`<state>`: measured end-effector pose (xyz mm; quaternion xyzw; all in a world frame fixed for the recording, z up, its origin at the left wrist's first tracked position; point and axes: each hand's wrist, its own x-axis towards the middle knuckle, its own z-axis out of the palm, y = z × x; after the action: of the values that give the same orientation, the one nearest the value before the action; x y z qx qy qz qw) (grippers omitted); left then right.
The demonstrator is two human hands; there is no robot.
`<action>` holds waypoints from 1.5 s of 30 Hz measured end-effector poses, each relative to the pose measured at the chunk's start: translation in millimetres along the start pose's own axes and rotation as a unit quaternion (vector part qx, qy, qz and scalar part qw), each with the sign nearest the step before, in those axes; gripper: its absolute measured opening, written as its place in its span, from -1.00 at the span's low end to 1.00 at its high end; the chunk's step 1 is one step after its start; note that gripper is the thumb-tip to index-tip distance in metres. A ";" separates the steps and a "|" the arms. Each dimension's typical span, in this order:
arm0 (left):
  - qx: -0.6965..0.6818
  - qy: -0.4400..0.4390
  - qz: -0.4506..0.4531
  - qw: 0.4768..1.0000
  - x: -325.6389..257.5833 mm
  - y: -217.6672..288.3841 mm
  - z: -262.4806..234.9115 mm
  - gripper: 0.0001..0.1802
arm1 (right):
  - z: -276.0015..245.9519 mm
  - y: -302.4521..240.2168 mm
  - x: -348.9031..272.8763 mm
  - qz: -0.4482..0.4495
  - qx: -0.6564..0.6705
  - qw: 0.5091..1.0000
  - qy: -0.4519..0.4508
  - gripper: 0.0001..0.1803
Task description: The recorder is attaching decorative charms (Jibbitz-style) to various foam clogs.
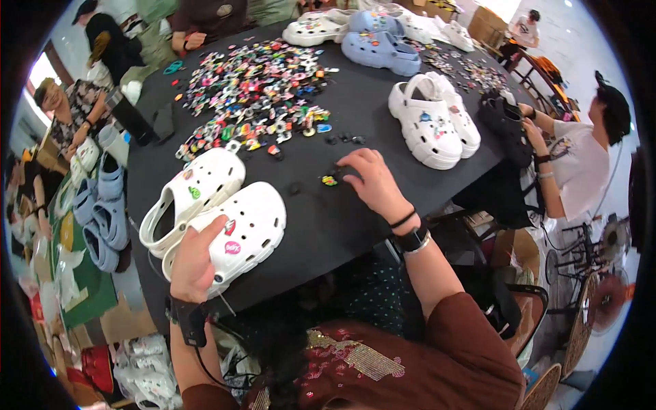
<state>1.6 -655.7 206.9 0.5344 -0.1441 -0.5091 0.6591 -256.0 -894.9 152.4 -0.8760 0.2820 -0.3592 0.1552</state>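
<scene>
Bright, diffuse lighting is observed; an opening (42, 72) at upper left is overexposed. Straight edges are bowed toward the blackened rim.

a pink charm (233, 248) on white clog (266, 233) bears lettering

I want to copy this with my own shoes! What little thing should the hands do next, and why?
Probably the right hand should pinch the small yellow-and-green charm: it lies on the black table close to those fingers, while the left hand grips the white clog.
</scene>
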 end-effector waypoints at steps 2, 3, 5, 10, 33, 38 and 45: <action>0.005 -0.020 0.001 1.000 3.4 -1.3 -2.4 -0.50 | -1.8 12.4 6.2 -0.023 -0.001 0.996 -0.087 -0.62; 0.004 -0.016 0.010 1.000 3.3 -2.4 -4.8 -0.50 | 6.4 20.0 8.3 -0.035 0.018 0.993 -0.113 -0.58; 0.000 -0.007 0.031 0.999 -2.2 -3.6 -3.9 -0.47 | 19.4 25.3 15.6 -0.047 0.037 0.986 -0.156 -0.55; 0.015 -0.005 0.041 0.999 -9.0 -2.9 5.0 -0.47 | 18.1 30.2 35.3 -0.012 0.044 0.971 -0.236 -0.62; 0.015 -0.015 0.062 0.998 -12.7 -8.5 3.2 -0.57 | -2.0 -33.0 16.3 0.317 0.539 0.776 -0.085 -0.78; 0.013 -0.014 0.061 0.998 -13.8 -8.8 0.6 -0.59 | 1.2 -51.5 10.1 0.266 0.509 0.808 -0.132 -0.75; 0.015 -0.039 0.056 0.998 -15.8 -9.5 5.0 -0.61 | 4.4 -93.7 7.3 0.178 0.453 0.858 -0.164 -0.82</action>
<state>-13.9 -644.5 206.3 0.5153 -0.2070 -0.4897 0.6721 -212.8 -824.7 197.8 -0.6901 0.2103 -0.2646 0.6399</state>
